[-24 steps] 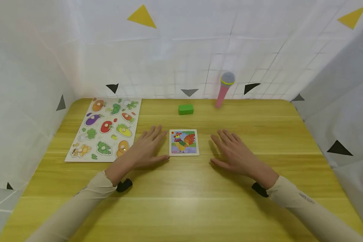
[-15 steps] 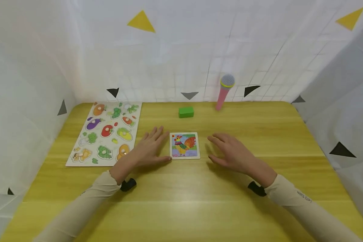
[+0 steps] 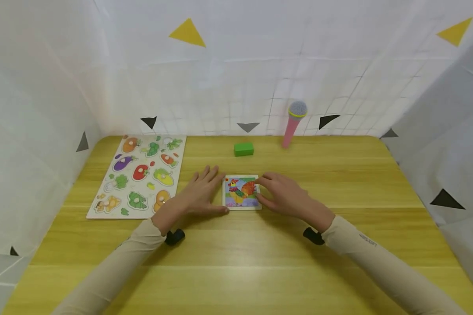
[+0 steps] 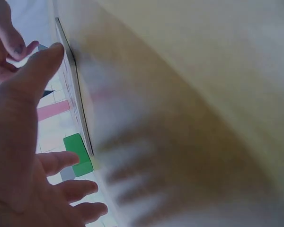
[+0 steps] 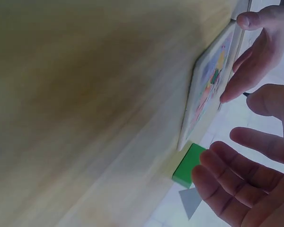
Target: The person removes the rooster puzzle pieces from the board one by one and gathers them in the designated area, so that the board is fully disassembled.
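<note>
A small square rooster picture puzzle (image 3: 242, 192) with a white frame lies flat on the wooden table (image 3: 236, 271). At its left side is my left hand (image 3: 199, 192), fingers spread and straight, the thumb at the lower left corner. My right hand (image 3: 284, 194) hovers over the right edge, its fingers bent loosely and its thumb apart from them. Nothing is pinched in the right wrist view, where the puzzle (image 5: 210, 80) shows edge-on beside the hand. The left thumb (image 4: 49, 54) overlaps the puzzle's edge in the left wrist view; firm contact is unclear.
A vegetable peg puzzle board (image 3: 138, 175) lies at the far left, partly behind the left hand. Behind the rooster puzzle sits a green block (image 3: 243, 149). A pink toy microphone (image 3: 293, 124) stands at the back, right of the block, before a white sheet (image 3: 236, 65).
My right hand has moved left from beside the puzzle to over its right edge, its fingers bending. The left hand stays at the left side. The head view has tilted slightly.
</note>
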`<state>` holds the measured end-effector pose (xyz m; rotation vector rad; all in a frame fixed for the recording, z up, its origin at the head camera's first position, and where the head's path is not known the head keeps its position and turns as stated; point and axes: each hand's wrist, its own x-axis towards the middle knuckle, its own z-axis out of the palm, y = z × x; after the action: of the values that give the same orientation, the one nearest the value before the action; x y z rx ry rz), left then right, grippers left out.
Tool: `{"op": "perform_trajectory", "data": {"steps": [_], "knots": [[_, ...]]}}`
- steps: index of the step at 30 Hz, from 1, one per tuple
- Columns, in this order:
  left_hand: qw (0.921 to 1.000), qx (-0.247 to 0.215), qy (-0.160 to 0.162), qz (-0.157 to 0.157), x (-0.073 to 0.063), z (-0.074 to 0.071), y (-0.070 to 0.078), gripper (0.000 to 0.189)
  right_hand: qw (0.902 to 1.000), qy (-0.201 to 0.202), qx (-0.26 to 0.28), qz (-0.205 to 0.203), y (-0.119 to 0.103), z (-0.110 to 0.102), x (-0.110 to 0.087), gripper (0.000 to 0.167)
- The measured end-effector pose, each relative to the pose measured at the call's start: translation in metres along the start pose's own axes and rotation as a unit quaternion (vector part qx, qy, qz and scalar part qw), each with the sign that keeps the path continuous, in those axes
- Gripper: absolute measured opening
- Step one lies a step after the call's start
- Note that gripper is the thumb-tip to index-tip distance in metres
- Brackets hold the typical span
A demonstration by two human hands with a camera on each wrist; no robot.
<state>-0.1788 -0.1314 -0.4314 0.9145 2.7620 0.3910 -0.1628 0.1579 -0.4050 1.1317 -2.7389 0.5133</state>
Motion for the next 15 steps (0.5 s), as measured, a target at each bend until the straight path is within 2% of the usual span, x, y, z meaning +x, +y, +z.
{"op": "perform_trajectory", "data": {"steps": [6,15], "knots": [[0.9999,0.001,-0.008,-0.007,0.005,0.0,-0.003,0.109,0.9998,-0.003,0.015,-0.008,-0.004,0.006,0.025,0.028],[0.9998,-0.009,-0.02,-0.001,0.01,0.001,-0.004,0.109,0.9992,-0.03,0.025,0.007,-0.003,0.015,0.044,0.03]]}}
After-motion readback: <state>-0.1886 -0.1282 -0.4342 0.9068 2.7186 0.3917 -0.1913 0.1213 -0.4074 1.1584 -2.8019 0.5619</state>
